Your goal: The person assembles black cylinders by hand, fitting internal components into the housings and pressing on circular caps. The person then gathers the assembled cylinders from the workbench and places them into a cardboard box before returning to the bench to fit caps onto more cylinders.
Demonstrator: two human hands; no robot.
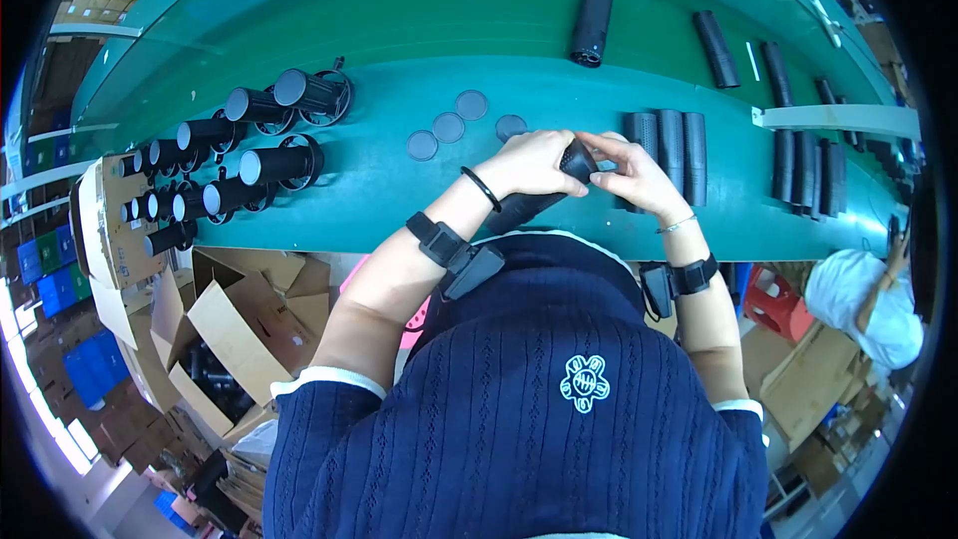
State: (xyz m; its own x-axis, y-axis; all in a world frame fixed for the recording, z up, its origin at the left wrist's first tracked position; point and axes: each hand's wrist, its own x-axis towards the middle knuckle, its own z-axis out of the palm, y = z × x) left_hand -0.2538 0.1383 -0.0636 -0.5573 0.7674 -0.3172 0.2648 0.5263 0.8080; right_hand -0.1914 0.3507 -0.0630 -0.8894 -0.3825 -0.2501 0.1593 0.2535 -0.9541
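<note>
My left hand [539, 162] is closed around a black cylinder [527, 210], which slants across the near part of the green table in front of my body. The cylinder's textured end shows between my two hands. My right hand [639, 175] bends in from the right, its thumb and fingers pinched at that end; the fingertips are partly hidden. Just beyond my left hand lies a grey round disc [511, 127], with more discs [448, 127] to its left. Close to my right hand, several black cylinders [696, 158] lie side by side.
Black cylinders with round ring bases [274, 166] lie in rows at the left. Further cylinders [806, 172] lie at the right, and one [593, 25] at the back. Open cardboard boxes [239, 329] stand below the left edge. Another person [864, 304] is at the far right.
</note>
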